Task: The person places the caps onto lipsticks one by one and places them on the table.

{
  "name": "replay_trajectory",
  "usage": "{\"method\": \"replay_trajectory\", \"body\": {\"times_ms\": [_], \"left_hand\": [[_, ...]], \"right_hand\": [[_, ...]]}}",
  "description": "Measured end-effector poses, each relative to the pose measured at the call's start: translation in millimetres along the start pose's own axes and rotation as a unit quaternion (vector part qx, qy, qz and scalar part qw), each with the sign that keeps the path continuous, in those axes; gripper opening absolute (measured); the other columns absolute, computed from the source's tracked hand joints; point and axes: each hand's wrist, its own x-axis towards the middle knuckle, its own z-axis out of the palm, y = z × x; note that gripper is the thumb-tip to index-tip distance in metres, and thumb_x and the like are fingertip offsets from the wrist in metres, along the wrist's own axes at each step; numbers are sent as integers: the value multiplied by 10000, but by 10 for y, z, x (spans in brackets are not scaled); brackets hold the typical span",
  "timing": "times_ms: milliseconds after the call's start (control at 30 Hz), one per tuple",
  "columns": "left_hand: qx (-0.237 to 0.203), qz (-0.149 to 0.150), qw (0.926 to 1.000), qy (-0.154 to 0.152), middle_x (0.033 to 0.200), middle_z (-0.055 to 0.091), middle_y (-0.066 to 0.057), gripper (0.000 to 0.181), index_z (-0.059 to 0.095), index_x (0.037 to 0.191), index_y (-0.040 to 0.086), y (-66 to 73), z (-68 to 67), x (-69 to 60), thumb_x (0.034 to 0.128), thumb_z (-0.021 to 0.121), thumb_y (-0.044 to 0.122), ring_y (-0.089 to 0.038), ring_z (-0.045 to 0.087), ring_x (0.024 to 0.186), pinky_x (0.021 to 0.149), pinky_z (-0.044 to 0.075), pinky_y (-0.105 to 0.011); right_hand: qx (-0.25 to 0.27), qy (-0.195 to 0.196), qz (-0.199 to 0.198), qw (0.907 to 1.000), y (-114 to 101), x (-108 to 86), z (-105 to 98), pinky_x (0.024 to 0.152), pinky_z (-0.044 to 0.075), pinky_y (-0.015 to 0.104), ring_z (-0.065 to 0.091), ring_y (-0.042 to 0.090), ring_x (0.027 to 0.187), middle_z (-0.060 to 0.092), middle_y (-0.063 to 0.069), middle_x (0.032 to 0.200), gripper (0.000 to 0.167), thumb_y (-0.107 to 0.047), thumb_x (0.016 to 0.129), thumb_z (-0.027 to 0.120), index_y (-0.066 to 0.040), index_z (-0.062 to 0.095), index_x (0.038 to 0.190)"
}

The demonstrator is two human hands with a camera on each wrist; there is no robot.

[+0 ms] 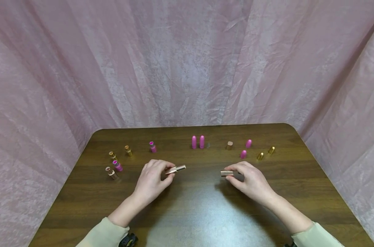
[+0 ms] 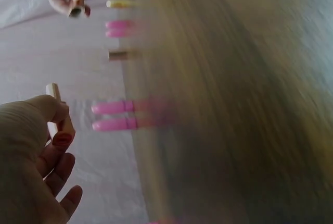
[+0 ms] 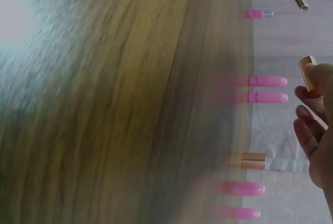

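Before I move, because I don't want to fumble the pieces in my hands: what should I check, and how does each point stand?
1. Left hand grips the rose-gold tube: ok.
2. Right hand holds the rose-gold cap: ok.
3. The tube's narrow end points toward the right hand: ok.
4. Tube and cap in line: not ok; in the head view the tube slants while the cap lies nearly level.
5. Inside of the cap unobstructed: cannot tell; too small and dark.
6. Pair of pink lipsticks upright, apart from both hands: ok.
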Motion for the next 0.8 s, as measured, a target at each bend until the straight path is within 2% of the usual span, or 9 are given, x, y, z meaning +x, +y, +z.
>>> {"method": "replay_trajectory", "body": {"times_ms": [167,300,533,800], "left_hand": [[-128,224,9995,-157,949,686,135,248,708,1055,229,134,26,47,840,822,179,-145,585,963,870,452,-394],[-236,377,9989,-171,955,682,166,226,708,1018,258,226,40,87,837,824,191,-127,585,963,890,450,-386],[-401,622,9971,-185,1008,690,179,222,724,1017,261,357,77,150,832,840,215,-115,588,993,912,450,-375],[-445,646,9963,-340,1027,690,177,222,730,1034,259,437,127,178,843,841,244,-106,585,1006,924,451,-364]], "right_hand": [[238,254,-374,9987,-40,60,54,839,456,218,587,112,1019,681,-119,1084,333,-112,778,898,-209,773,1071],[438,323,-356,9979,-105,109,102,814,436,165,563,104,992,670,-116,1083,327,-101,771,901,-168,772,1065],[713,298,-261,9967,-198,165,176,845,455,227,576,118,1018,680,-106,1105,319,-99,794,879,-172,763,1082],[919,271,-285,9950,-255,194,226,834,495,226,588,113,1023,685,-122,1098,313,-115,813,876,-195,767,1095]]}}
